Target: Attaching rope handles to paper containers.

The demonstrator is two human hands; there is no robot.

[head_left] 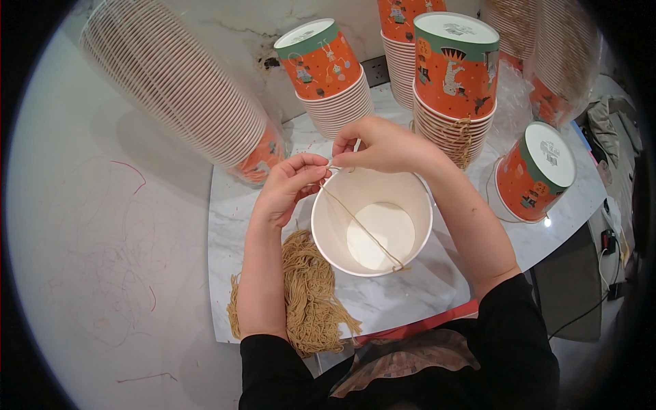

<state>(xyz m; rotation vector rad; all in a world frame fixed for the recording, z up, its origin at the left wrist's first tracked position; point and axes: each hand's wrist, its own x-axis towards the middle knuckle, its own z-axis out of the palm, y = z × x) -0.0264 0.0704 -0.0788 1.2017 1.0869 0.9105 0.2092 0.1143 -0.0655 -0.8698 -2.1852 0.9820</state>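
A large paper bucket (418,205) stands mouth up on the table in front of me, its white inside showing. A thin tan string (356,219) runs slantwise across its mouth to a knotted bit at the near right rim. At the far left rim my left hand (290,184) is closed, pinching the string between thumb and fingertips. Right beside it my right hand (379,145) pinches the same string, fingers curled. The fingertips hide how the string ends lie. A heap of cut tan strings (307,294) lies left of the bucket, partly under my left forearm.
Behind stand upside-down stacks of orange and green paper buckets (321,68) and a taller stack (454,75). A long plastic-wrapped stack (178,82) leans at the left. One upturned bucket (536,174) with string sits right on the marble-patterned table (430,290). Cables (608,273) hang beyond.
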